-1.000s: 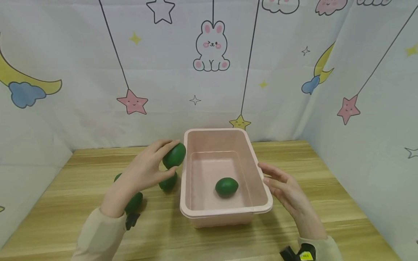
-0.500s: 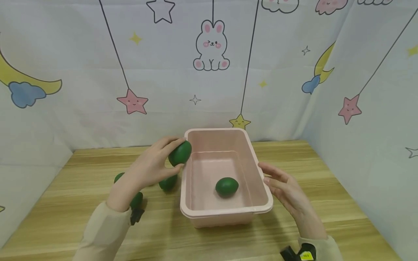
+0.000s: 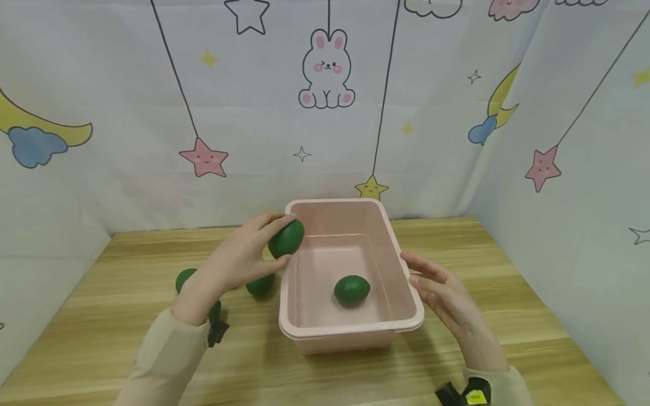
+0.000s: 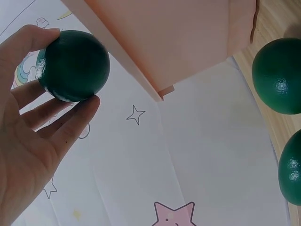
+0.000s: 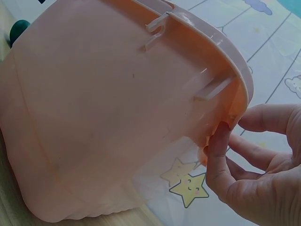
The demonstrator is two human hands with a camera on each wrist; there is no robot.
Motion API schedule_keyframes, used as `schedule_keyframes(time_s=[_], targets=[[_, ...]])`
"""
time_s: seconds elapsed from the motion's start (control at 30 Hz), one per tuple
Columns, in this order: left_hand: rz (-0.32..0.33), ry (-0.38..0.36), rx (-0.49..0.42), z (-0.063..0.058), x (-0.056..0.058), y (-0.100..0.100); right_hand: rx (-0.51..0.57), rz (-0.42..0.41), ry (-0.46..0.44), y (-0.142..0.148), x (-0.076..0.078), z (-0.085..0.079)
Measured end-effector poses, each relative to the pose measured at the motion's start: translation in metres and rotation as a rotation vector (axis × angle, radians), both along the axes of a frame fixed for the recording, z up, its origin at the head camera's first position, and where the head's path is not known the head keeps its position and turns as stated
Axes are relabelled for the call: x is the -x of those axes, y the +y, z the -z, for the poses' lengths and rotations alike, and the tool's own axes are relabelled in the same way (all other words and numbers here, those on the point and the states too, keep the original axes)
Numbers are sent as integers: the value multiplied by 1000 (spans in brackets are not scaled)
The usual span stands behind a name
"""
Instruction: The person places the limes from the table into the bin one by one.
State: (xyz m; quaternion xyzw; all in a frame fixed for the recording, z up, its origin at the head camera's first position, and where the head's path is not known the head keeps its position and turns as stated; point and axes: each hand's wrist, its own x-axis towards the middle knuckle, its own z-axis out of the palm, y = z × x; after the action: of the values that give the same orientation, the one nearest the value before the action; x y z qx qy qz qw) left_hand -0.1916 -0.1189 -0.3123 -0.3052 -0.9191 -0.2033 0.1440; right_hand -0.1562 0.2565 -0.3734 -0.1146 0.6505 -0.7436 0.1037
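My left hand (image 3: 238,256) holds a glossy dark green, lemon-shaped fruit (image 3: 286,239) between thumb and fingers, over the left rim of a pale pink plastic bin (image 3: 350,341). In the left wrist view the fingertips press the held fruit (image 4: 75,66) from two sides. Inside the bin, a similar green fruit (image 3: 352,290) lies on the floor toward the front. At the bin's right side, my right hand (image 3: 449,299) grips the rim. The right wrist view has the thumb under the lip of the bin (image 5: 103,103) and the other fingers curled close by.
Left of the bin, a green fruit (image 3: 261,285) sits on the wooden table (image 3: 508,316). Two more, a rear fruit (image 3: 184,278) and a nearer fruit (image 3: 215,312), are partly covered by the left forearm. A printed cloth (image 3: 254,113) hangs behind the table.
My left hand has carried its fruit rightward, from just left of the bin to over its left rim. The right hand and the bin stay in place.
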Motion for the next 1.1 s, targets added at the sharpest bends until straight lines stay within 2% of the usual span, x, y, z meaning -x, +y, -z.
schedule_keyframes(time_s=[0.37,1.1], targets=[[41,52,24,1,2,6,4,-2,3,0,0,0],[89,34,57,-7,11,17,1,-15,7,0,-2,-2]])
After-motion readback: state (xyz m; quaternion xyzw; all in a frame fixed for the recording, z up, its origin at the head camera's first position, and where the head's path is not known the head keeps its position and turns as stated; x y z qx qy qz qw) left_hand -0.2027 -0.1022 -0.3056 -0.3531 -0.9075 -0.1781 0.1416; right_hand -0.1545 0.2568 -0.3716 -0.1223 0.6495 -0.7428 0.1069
